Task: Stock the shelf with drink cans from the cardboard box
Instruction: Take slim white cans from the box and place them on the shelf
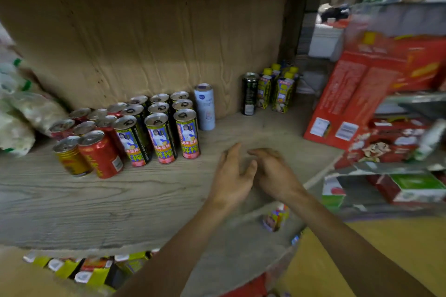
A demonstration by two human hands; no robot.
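Head view: blurred bags (pixel 17 113) are cut off at the left edge; drink cans (pixel 161 142) stand in rows on the shelf (pixel 72 205), rear ones half hidden. To their right the left hand (pixel 231 176) and right hand (pixel 275 173) reach over it, loose-fingered, holding nothing; red cartons (pixel 350 103) are smeared.

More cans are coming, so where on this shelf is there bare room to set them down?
Free: between the pale blue can and the black can, and the shelf front around the left hand and right hand. Crowded: the red cans and tall cans packed at left.
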